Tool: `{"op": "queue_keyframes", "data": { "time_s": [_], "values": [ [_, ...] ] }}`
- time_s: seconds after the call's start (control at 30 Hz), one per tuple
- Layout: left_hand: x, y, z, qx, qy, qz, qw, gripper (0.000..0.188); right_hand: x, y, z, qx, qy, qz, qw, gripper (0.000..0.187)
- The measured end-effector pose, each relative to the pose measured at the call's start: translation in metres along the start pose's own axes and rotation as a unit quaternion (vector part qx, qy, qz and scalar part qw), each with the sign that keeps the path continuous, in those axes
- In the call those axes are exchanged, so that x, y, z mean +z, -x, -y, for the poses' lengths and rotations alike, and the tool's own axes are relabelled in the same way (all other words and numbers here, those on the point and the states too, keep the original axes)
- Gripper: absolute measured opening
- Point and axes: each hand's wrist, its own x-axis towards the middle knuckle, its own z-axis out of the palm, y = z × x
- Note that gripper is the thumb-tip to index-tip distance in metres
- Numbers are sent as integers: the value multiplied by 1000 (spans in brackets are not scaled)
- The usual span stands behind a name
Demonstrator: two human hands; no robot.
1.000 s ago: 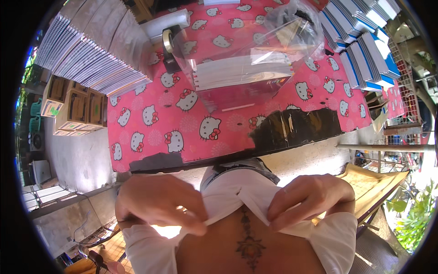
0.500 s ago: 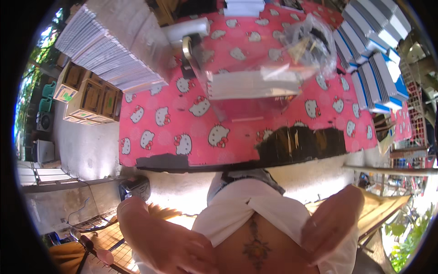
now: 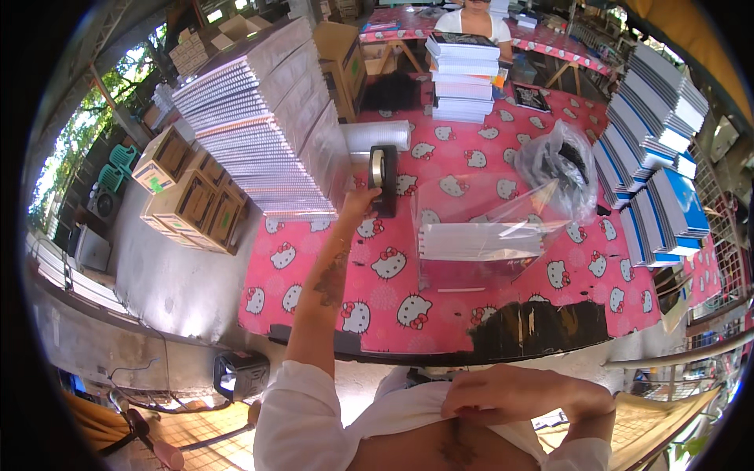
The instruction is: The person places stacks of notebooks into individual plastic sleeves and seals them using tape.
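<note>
My left arm stretches out over the table, and my left hand (image 3: 360,203) has its fingers at the near left side of a black tape dispenser (image 3: 385,200). The grip there is partly hidden. Close to my body, my right hand (image 3: 510,395) is closed on the hem of my white shirt (image 3: 397,416), bunching the cloth. In the middle of the table lies a stack of notebooks (image 3: 479,245) inside a clear plastic bag (image 3: 448,196), whose loose end spreads toward the far side. Behind the dispenser rests a clear plastic roll (image 3: 378,135).
A tall stack of spiral notebooks (image 3: 294,145) stands at the left, beside brown cartons (image 3: 188,208) on the floor. Blue-and-white notebook stacks (image 3: 664,212) line the right. A crumpled plastic bag (image 3: 561,169) and another notebook pile (image 3: 463,78) lie farther back. A person (image 3: 479,23) is beyond.
My left hand has gone from my shirt front out to the tape dispenser. My right hand has moved inward along the shirt hem. The view has tilted up, showing the far tables and a person.
</note>
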Motion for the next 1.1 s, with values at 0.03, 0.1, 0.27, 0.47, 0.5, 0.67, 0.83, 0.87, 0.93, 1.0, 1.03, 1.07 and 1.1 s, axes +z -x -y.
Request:
{"op": "queue_keyframes", "data": {
  "time_s": [0.03, 0.1, 0.27, 0.47, 0.5, 0.67, 0.83, 0.87, 0.93, 1.0, 1.03, 1.07, 1.1],
  "values": [
    [-5, -11, 8, 8, 2, 0, 1000, 19, 5, -3, -2, 5, -57, -46, 997, 28],
    [0, -17, 46, 103, 51, -2, 993, 19, 8, -10, 0, 17, -117, -99, 988, 31],
    [13, 1, 89, 99, 305, 16, 947, 16, -22, -44, 19, -70, 308, -346, 884, 46],
    [-28, 24, 14, 187, -407, -88, 890, 19, -87, -79, 17, 30, 471, -440, 764, 45],
    [-13, 45, 9, 79, -161, 7, 984, 19, -91, -78, 9, 48, 487, -436, 755, 45],
    [-1, 115, 2, 115, 173, 156, 966, 15, -98, -92, -8, 93, 481, -418, 765, 41],
    [-3, 192, -61, 362, 105, 187, 907, 8, -103, -98, -11, 115, 461, -411, 778, 33],
    [0, 207, -72, 368, 86, 213, 901, 9, -102, -98, -11, 113, 463, -413, 776, 33],
    [6, 217, -82, 390, 86, 256, 880, 13, -101, -98, -12, 128, 464, -407, 776, 33],
    [17, 218, -89, 412, 85, 299, 856, 18, -103, -98, -9, 131, 460, -403, 780, 33],
    [26, 218, -92, 449, 37, 287, 845, 22, -104, -98, -7, 134, 454, -400, 785, 33],
    [30, 217, -96, 485, -10, 273, 831, 26, -104, -98, -6, 134, 456, -402, 783, 33],
    [30, 215, -101, 487, -9, 275, 829, 26, -105, -97, -4, 119, 425, -401, 803, 33]
  ]
}}
